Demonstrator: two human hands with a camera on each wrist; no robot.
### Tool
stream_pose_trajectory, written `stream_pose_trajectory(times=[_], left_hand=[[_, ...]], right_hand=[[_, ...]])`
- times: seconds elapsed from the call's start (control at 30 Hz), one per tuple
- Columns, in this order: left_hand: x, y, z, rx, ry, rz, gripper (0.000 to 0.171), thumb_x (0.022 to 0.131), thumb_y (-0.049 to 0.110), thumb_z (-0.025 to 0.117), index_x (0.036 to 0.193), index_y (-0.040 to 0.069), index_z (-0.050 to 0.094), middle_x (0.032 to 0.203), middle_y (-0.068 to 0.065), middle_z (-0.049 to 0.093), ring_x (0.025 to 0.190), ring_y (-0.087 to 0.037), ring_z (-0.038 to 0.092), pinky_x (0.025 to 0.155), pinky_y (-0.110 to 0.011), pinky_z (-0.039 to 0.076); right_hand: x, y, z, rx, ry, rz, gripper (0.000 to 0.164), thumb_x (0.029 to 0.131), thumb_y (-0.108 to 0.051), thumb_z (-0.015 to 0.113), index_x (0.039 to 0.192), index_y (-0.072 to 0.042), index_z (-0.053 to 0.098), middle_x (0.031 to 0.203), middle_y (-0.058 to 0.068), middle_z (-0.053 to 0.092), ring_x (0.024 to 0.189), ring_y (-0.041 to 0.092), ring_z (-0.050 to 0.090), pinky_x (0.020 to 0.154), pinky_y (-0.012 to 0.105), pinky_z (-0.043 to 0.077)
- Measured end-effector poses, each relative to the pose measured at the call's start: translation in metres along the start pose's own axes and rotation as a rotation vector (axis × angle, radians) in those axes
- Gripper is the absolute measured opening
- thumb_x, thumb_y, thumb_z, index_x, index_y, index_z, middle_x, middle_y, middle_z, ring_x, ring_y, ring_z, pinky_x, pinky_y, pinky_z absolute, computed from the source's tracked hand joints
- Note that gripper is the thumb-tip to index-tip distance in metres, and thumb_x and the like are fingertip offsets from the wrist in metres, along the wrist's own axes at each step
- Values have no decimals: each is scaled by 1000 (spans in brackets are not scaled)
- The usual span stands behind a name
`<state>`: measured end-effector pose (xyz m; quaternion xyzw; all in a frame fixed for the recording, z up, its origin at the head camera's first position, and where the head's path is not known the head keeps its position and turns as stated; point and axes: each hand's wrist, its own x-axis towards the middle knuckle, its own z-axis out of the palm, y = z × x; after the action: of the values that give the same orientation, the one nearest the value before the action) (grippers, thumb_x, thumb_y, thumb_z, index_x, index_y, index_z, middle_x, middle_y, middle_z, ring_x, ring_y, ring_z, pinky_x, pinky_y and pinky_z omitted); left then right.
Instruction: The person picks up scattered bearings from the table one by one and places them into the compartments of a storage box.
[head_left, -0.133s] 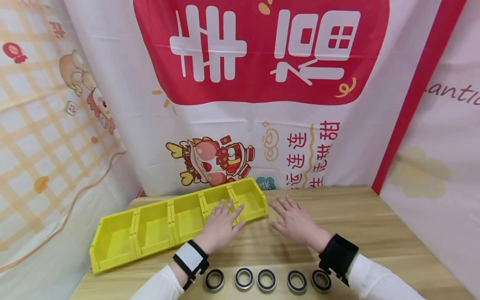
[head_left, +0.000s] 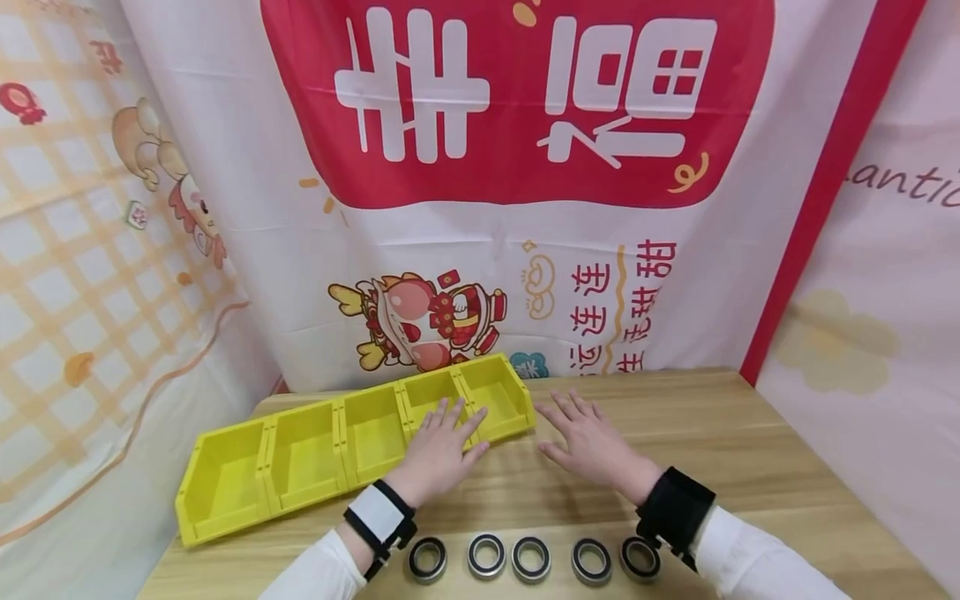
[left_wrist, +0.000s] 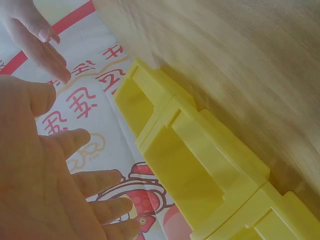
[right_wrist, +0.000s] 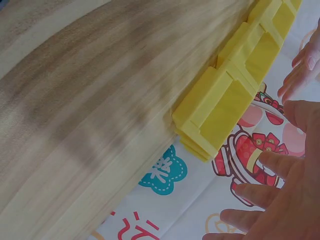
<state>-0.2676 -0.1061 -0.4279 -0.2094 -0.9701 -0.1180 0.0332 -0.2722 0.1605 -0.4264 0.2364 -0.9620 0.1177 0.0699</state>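
Note:
My left hand (head_left: 442, 450) hovers with spread, straight fingers in front of the right part of a yellow divided bin (head_left: 303, 454). It holds nothing. To its right, my right hand (head_left: 592, 442) is held out the same way beside the bin's right end, also without anything in it. In the left wrist view the bin (left_wrist: 185, 170) lies beyond the spread left fingers. The right wrist view shows the bin's end (right_wrist: 200, 110) near the right fingers. Several ring-shaped ball bearings (head_left: 427, 577), silver with dark seals, lie in a row nearer me than both hands.
The bin stands slantwise on a wooden table (head_left: 720, 467), its several compartments bare inside. Behind the table hangs a white and red printed cloth (head_left: 517, 183). More printed cloth (head_left: 67, 275) closes off the left side, and pale cloth (head_left: 885, 333) the right.

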Motion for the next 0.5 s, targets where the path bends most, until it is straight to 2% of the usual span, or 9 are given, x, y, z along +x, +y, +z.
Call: stream_pose_trajectory(times=[0.17,0.27,0.37,0.5], left_hand=[[0,-6,0,-5,14,-4,61,105,52,43,158,23,38,166,-21,27,154,-48,20,124,-62,20],[-1,-17,-6,-5,32,-19,63,105,51,44,159,20,37,166,-22,26,154,-49,20,123,-64,19],[-5,-38,-20,-2,57,-61,66,105,51,44,160,17,33,166,-26,23,153,-52,20,123,-66,18],[-17,-85,-47,-5,104,-172,68,107,47,41,162,11,25,164,-30,20,150,-56,19,121,-67,16]], right_hand=[[3,1,-1,5,-12,-3,63,101,-45,58,155,-15,44,163,22,34,150,51,28,115,73,27],[10,1,-4,20,-32,8,63,101,-46,57,155,-15,44,163,22,34,151,51,28,116,72,26],[26,2,-11,42,-46,1,63,102,-45,57,156,-14,42,163,24,33,150,51,29,116,71,27],[54,3,-18,86,-67,-11,65,103,-39,58,157,-10,38,163,28,30,149,53,30,118,68,28]])
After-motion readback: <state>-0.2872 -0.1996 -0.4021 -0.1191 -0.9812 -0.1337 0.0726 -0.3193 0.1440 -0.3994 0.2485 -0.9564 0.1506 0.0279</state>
